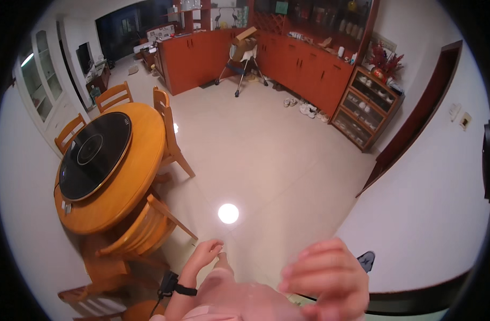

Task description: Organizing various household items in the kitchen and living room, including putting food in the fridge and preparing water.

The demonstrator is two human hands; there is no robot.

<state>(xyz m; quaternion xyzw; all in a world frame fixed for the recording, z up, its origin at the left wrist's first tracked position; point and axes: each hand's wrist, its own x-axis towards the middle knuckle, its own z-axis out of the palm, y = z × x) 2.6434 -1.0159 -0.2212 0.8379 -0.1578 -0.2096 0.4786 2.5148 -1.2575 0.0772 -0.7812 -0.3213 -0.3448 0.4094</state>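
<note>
My left hand [206, 253] hangs low in front of me with loosely bent fingers, and nothing shows in it. A black strap [185, 289] with a small black device [168, 284] and a cable is around that wrist. Raised on the right and close to the camera, my right hand [329, 277] is blurred. Its fingers are curled with a gap to the thumb, and no object is visible between them. Below the hands are my pink clothing [249, 299] and one foot in a light shoe [223, 249]. A wooden chair [144, 232] stands nearest my left hand.
A round wooden table [148, 160] with a black turntable [92, 154] stands left among wooden chairs [166, 124]. Red-brown cabinets [309, 72] line the back, with a high chair [245, 56] before them. Shoes [307, 109] lie beside a glass-fronted shoe cabinet [365, 108]. A white wall [421, 224] borders the right.
</note>
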